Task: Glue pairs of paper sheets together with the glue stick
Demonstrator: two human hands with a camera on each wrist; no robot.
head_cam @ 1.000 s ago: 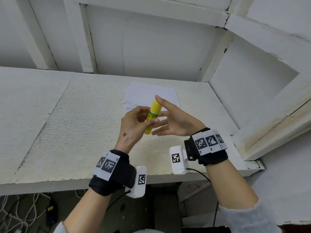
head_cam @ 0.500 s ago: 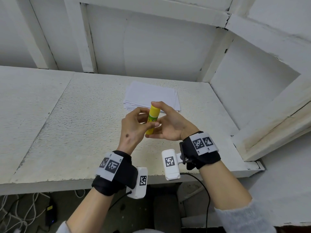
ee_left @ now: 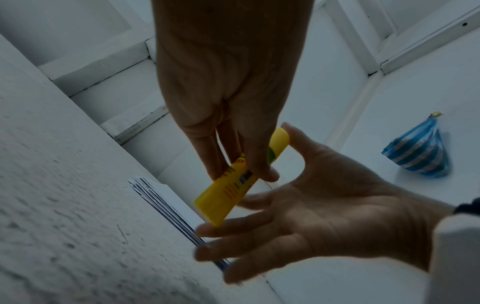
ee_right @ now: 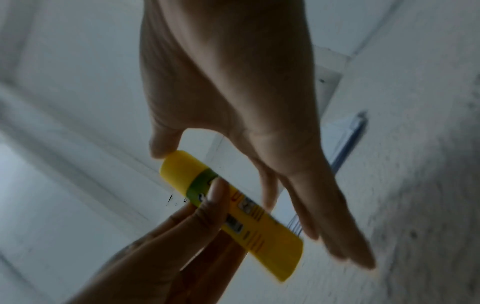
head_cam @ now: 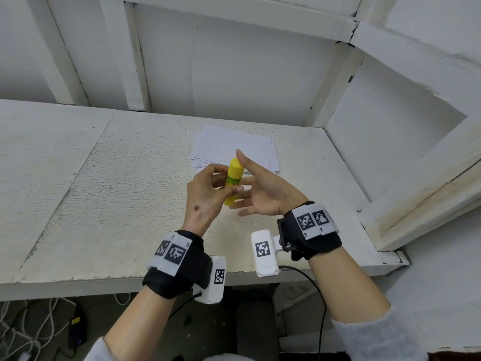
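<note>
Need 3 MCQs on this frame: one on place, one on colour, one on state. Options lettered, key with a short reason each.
1. Where does the paper stack lie?
A. on the floor
B. on the table, beyond the hands
C. in the right hand

2. What colour is the glue stick?
A. red
B. blue
C. yellow with a green band

3. How is the glue stick held?
A. left hand pinches its body, cap on, right hand open beside it
B. right hand grips it alone, cap off
C. it lies loose on the paper

Key:
1 B: the head view shows the stack flat on the white table behind the hands.
2 C: all three views show a yellow tube with a green band under the cap.
3 A: left fingers curl round the tube; right fingers are spread, with the thumb at the cap.
</note>
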